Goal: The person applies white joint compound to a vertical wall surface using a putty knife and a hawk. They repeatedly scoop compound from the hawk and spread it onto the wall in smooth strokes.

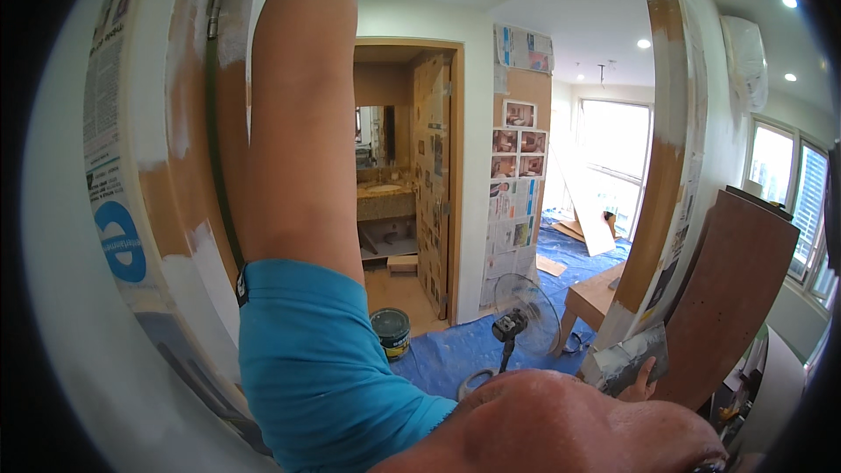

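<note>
My right hand is closed on the flat grey plate smeared with pale filler, fingers showing against its lower right edge, low in front of the right side of the doorway. My bare left arm reaches straight up beside the left side, its hand beyond the upper edge, so I cannot tell whether that grip is apart, together or clamped on anything. The coating looks only part done to me: on the brown wooden left door frame whitish patches alternate with bare brown stretches, and the brown wooden right doorpost is likewise pale in places and brown in others. Those brown stretches are what looks left; the top of the opening is mostly out of sight. As for room, my left arm has the frame close on its outer side, while the opening inward gives it more freedom. My plate has less: the tall reddish-brown board leans just beside it, and whether the plate touches the post I cannot tell. Beyond the doorway, the round-caged standing fan and the dark lidded bucket edge the blue plastic floor sheet.
</note>
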`<act>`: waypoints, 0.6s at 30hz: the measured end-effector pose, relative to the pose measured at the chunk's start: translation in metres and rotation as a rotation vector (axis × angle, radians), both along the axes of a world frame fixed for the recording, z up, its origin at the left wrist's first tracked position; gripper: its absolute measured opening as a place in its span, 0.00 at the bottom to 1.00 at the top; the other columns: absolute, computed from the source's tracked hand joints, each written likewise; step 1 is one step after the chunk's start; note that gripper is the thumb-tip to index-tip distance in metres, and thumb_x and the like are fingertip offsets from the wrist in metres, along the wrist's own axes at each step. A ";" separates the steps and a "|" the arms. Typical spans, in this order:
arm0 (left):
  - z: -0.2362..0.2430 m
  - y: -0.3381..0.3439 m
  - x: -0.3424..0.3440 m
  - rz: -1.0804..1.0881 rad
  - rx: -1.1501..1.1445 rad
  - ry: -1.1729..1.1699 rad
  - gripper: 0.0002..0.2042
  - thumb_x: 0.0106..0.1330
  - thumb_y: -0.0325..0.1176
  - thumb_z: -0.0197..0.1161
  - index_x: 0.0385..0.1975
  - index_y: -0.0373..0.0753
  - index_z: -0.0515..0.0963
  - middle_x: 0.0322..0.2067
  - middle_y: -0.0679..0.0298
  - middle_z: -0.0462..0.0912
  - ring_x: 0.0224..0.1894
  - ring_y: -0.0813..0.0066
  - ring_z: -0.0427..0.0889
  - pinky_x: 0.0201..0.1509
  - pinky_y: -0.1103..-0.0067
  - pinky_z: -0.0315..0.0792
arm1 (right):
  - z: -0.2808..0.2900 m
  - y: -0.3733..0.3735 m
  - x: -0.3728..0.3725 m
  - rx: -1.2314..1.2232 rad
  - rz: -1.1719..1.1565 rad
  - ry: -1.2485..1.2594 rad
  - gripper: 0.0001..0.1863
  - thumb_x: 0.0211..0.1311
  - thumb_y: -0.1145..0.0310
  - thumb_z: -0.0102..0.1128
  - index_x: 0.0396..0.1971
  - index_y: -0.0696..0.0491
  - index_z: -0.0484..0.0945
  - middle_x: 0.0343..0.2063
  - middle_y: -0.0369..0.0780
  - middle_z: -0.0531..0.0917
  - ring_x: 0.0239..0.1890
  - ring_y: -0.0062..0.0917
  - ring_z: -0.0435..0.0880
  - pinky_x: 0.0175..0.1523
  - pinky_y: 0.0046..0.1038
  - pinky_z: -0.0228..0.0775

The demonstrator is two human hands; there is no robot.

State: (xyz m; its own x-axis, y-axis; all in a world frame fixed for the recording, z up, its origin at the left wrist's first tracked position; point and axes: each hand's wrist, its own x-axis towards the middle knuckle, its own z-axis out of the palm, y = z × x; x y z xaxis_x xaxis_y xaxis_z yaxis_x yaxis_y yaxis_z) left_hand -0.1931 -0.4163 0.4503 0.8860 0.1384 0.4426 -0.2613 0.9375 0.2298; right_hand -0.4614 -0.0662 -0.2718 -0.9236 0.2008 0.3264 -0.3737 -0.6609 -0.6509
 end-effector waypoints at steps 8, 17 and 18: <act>-0.020 0.014 -0.058 0.076 -0.167 -0.036 0.27 0.68 0.30 0.57 0.68 0.34 0.65 0.59 0.46 0.74 0.61 0.44 0.74 0.62 0.50 0.67 | 0.001 -0.002 0.001 -0.041 0.043 0.047 0.24 0.78 0.56 0.57 0.60 0.61 0.72 0.52 0.42 0.81 0.51 0.28 0.84 0.55 0.33 0.79; -0.049 -0.004 -0.007 -0.058 -0.513 0.001 0.20 0.76 0.29 0.47 0.63 0.22 0.66 0.56 0.35 0.76 0.57 0.37 0.76 0.61 0.55 0.70 | 0.008 -0.014 -0.001 -0.012 0.092 -0.015 0.26 0.76 0.55 0.59 0.61 0.60 0.71 0.54 0.43 0.79 0.52 0.30 0.82 0.55 0.34 0.79; -0.047 0.003 0.008 -0.077 -0.556 0.015 0.20 0.76 0.29 0.47 0.62 0.21 0.66 0.54 0.36 0.77 0.56 0.38 0.77 0.61 0.57 0.71 | 0.009 -0.017 0.001 0.001 0.078 -0.067 0.27 0.75 0.54 0.60 0.62 0.60 0.70 0.55 0.43 0.78 0.53 0.30 0.82 0.55 0.34 0.79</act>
